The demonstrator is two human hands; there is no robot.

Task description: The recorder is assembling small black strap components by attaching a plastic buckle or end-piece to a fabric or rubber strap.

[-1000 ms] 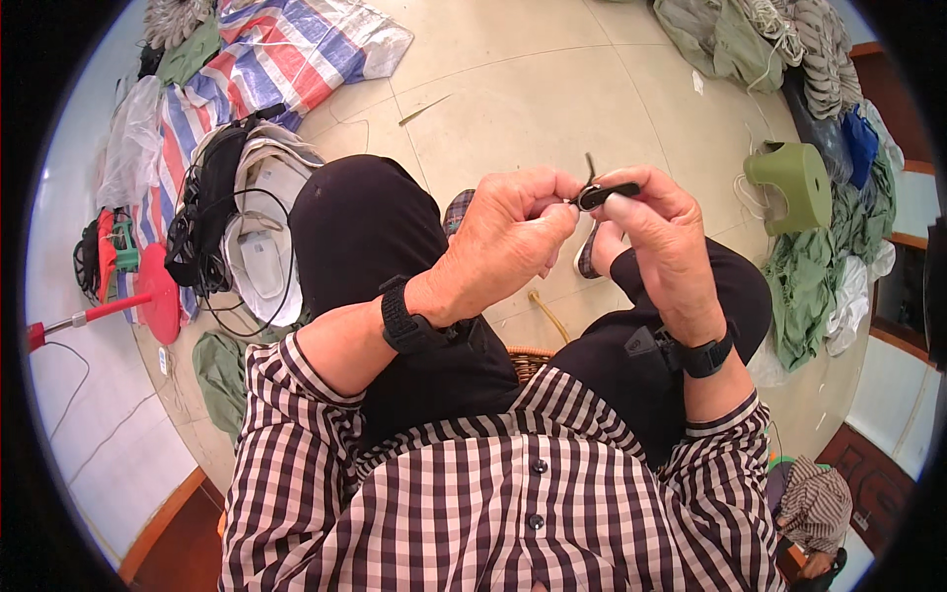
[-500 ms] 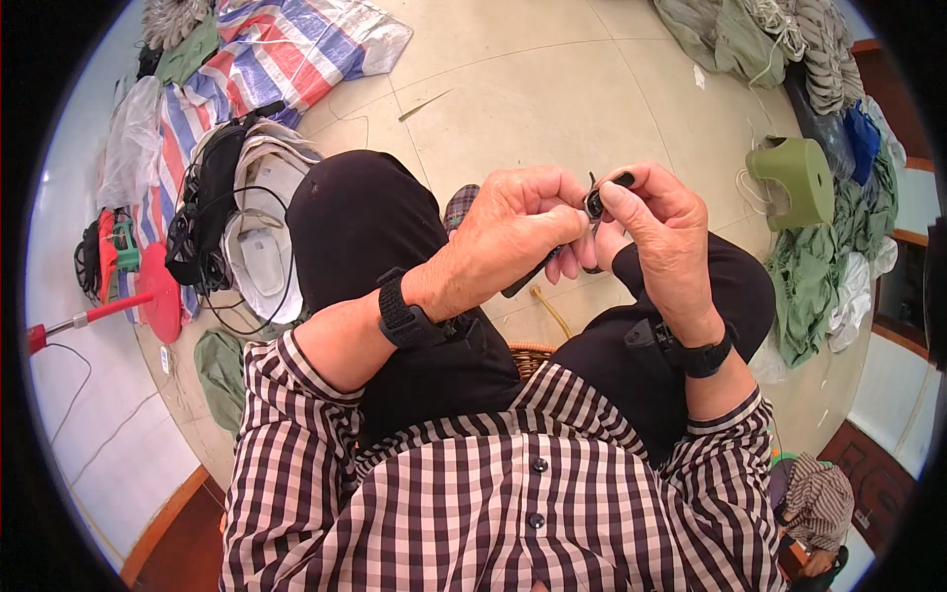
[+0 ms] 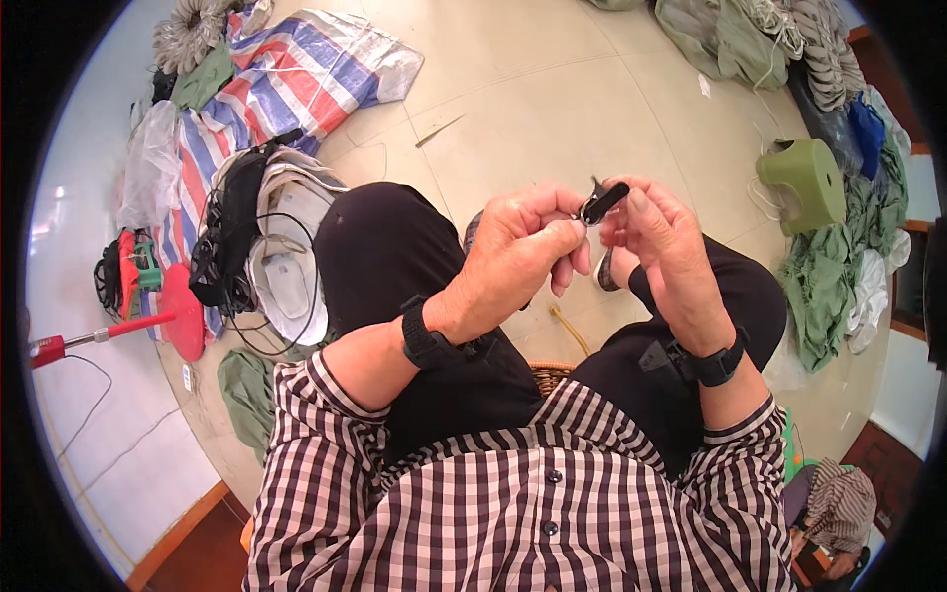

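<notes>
My left hand (image 3: 518,252) pinches a small black strap with a shiny metal buckle-like ring (image 3: 600,204) between thumb and forefinger, above the gap between my knees. What exactly the small piece is does not show clearly. Close beside its black end is my right hand (image 3: 659,237), with loosely bent fingers and the thumb away from the strap. Whether a right fingertip touches the strap from behind is hidden. Both wrists wear black bands.
Below my hands is a wicker basket (image 3: 549,375). At the left lie pale caps (image 3: 286,271), black cords and a striped tarp (image 3: 296,74). A red round-based stand (image 3: 183,314) leans there. A green stool (image 3: 804,183) and green cloth (image 3: 824,286) are at the right.
The right thumb has come off the black strap, which now shows more fully. My left hand still pinches it. The whole view has shifted slightly.
</notes>
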